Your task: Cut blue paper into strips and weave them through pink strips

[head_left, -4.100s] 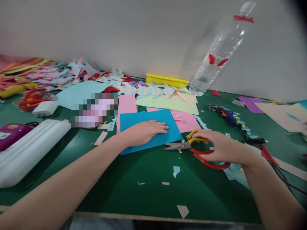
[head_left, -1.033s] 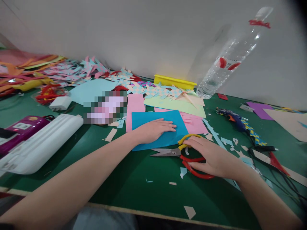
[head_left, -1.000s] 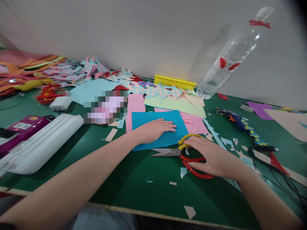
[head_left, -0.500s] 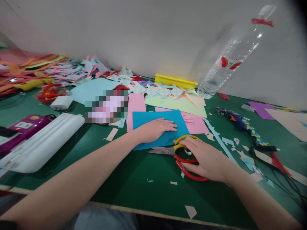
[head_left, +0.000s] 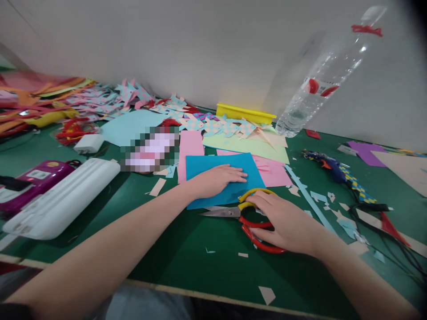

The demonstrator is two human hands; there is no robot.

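My left hand point(head_left: 218, 180) lies flat, fingers stretched out, on a blue sheet of paper point(head_left: 196, 166). Under and behind that sheet are pink paper pieces point(head_left: 275, 173) and a light green sheet point(head_left: 263, 149). At the blue sheet's lower right, my right hand point(head_left: 280, 218) is closed on the handles of a pair of scissors point(head_left: 230, 212), which have yellow and red grips. Their blades point left along the sheet's lower edge and look nearly closed.
A tilted plastic bottle point(head_left: 310, 98) leans on the wall behind. At the left lie a white long device point(head_left: 66, 195), a purple device point(head_left: 36, 182) and a white adapter point(head_left: 89, 143). Paper scraps point(head_left: 267, 294) dot the green table point(head_left: 187, 249); woven paper strips point(head_left: 230, 128) lie at the back.
The scissors and my right hand have shifted slightly left. My left hand stays flat on the blue sheet. The whole view has moved a little.
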